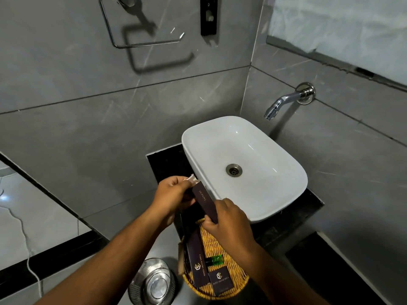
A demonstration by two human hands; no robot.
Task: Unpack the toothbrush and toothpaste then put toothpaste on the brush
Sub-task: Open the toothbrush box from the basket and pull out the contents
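Note:
A long dark purple dental kit box is held tilted above the counter, just left of the white basin. My right hand grips its lower end. My left hand pinches the upper end, where a pale flap or inner packet sticks out. Neither toothbrush nor toothpaste shows outside the box.
Below my hands a woven yellow basket holds a second long purple box, a small square purple box and a small green bottle. A white basin sits on the black counter under a chrome tap. On the floor stands a steel bin.

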